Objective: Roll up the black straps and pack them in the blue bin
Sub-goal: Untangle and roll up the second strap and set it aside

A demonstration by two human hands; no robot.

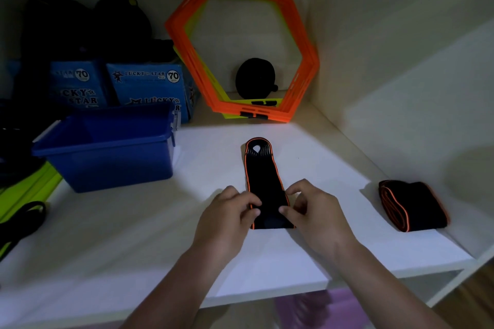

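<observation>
A black strap with orange edging (263, 171) lies flat on the white shelf, its rounded end pointing away from me. My left hand (230, 211) pinches its near left edge, and my right hand (312, 211) pinches the near right edge. The near end looks folded over once. A second black strap (411, 205) lies loosely folded at the right of the shelf, apart from both hands. The blue bin (112, 147) stands at the left, and no strap shows inside it.
Orange hexagon rings (299, 56) lean against the back wall with a black disc (255, 79) behind them. Blue Lucky Star boxes (145, 83) stand behind the bin. Dark bags fill the back left. Green and black items lie at the left edge. The side wall is close on the right.
</observation>
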